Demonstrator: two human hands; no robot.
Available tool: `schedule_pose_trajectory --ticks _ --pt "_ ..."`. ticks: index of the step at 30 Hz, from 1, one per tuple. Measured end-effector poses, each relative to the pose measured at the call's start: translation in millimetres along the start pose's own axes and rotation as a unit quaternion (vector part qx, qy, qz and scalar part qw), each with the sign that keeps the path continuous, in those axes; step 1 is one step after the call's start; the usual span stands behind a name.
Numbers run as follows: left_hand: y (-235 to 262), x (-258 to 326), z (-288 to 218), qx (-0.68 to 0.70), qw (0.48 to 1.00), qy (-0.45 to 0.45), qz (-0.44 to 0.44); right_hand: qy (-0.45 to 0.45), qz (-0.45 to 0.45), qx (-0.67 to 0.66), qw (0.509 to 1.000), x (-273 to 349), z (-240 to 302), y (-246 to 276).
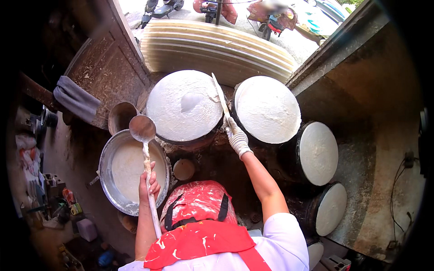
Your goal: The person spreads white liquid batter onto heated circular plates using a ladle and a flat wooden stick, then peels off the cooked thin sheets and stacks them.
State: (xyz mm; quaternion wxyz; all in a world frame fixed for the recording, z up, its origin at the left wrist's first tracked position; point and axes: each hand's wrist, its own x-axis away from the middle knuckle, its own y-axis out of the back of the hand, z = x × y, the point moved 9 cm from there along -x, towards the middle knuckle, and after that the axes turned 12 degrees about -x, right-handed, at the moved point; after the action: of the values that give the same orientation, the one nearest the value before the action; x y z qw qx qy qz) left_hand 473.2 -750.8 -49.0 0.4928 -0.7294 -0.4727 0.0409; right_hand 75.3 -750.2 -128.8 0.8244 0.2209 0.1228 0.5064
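My left hand (151, 184) is bare and wrapped round the long wooden handle of a ladle (143, 128). The metal bowl of the ladle is over the far rim of a wide metal basin (104, 156) that holds pale batter (129, 169). My right hand (238, 140), in a white knitted glove, grips a long thin wooden spatula (219, 93). Its blade lies along the right edge of a round griddle covered by a white batter sheet (181, 117). A smooth, darker patch shows in that sheet. Right of the spatula, another griddle carries a white sheet (267, 109).
Several more round griddles with white tops curve down the right side, among them one sheet (318, 153). A metal bucket (122, 116) stands behind the basin. A grey cloth (77, 97) hangs at left. Corrugated panels (217, 47) bar the doorway; scooters are outside. My red apron (199, 244) is splattered white.
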Motion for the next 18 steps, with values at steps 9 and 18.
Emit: schedule_pose_trajectory --ticks 9,18 --pt "-11 2 7 -0.001 1.0 0.017 -0.01 -0.01 0.082 -0.242 0.967 2 46 -52" --pt "-9 9 5 0.009 1.0 -0.001 -0.006 -0.062 0.135 -0.004 0.989 -11 56 -69"
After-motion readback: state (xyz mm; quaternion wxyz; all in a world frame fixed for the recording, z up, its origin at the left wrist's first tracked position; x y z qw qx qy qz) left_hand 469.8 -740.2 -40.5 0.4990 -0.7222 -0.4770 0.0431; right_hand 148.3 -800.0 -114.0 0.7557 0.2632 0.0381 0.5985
